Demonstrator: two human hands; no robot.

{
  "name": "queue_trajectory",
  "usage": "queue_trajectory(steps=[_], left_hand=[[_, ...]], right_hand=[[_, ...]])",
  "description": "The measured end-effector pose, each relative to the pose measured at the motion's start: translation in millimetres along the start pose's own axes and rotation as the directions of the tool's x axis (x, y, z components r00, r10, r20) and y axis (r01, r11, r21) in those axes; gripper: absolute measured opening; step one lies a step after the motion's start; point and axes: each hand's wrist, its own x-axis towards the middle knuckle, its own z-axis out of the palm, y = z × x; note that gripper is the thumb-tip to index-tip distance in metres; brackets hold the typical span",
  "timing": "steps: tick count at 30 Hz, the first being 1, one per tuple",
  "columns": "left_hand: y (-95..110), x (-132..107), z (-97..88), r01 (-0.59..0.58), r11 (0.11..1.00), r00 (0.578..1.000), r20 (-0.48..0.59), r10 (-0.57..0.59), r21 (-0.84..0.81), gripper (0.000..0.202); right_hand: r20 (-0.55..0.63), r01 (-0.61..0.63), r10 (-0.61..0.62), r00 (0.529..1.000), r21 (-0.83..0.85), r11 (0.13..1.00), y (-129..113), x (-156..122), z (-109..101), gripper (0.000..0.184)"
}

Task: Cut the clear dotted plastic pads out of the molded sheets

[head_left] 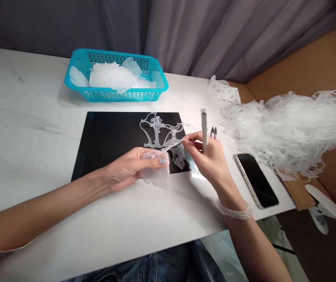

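Left hand (129, 166) holding plastic piece (156, 176), right hand (208, 156) pinching plastic strip (173, 145), pen-like tool (204, 127) tucked alongside; step apparently peeling, calling for steady tension.

Your left hand (129, 166) grips translucent piece (156, 176) at front edge of black mat (109, 137). Your right hand (207, 154) pinches clear webbing (157, 127), slim rod (204, 129) also held. Blue basket (97, 95) with white pieces (109, 76) stands behind mat; phone (257, 180) lies right, near heaped strands (291, 121).
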Motion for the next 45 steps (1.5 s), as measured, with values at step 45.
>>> queue_trajectory(steps=[45], left_hand=[[48,-20,-11.7,-0.121,0.799,0.987,-0.017,0.162,0.589,0.023]], right_hand=[[-0.139,0.102,-0.13,0.982,-0.196,0.975,2,4,-6,0.026]])
